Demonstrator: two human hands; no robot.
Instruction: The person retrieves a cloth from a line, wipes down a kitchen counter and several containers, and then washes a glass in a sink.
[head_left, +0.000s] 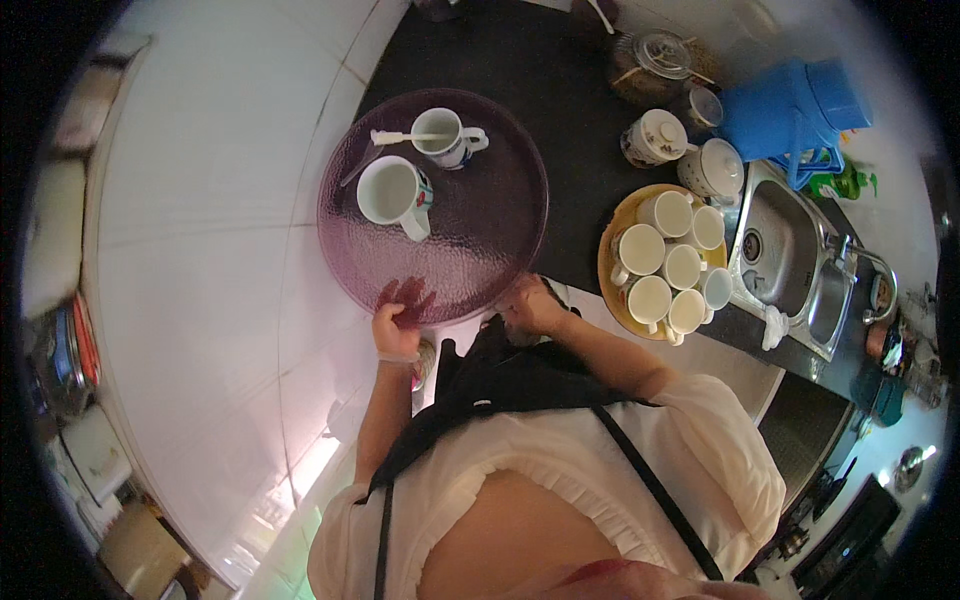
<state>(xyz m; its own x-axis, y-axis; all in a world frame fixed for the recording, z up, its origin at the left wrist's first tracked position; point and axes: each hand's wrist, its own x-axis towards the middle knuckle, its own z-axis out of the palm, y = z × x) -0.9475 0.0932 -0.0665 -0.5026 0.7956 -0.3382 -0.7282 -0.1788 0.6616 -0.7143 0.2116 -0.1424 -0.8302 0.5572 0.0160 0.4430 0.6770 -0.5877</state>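
A round, see-through purple tray (480, 225) with a textured surface lies partly over the dark countertop. Two mugs stand on its far left part: a white patterned mug (388, 189) and a smaller patterned cup (444, 142) with a light-handled utensil (397, 138) laid across it. My left hand (397, 326) grips the tray's near left edge, its fingers showing through from underneath and the thumb on the rim. At the near right edge, my right hand (532, 304) is curled against the rim, beside the black apron; its fingertips are hidden, so its hold is unclear.
Right of the tray, a round yellow tray (609, 281) bears several white mugs (641, 250). Behind it stand lidded cups (654, 137), glass jars (652, 67) and a blue jug (780, 112). A steel sink (780, 232) is farther right. A white tiled wall (202, 187) borders the left side.
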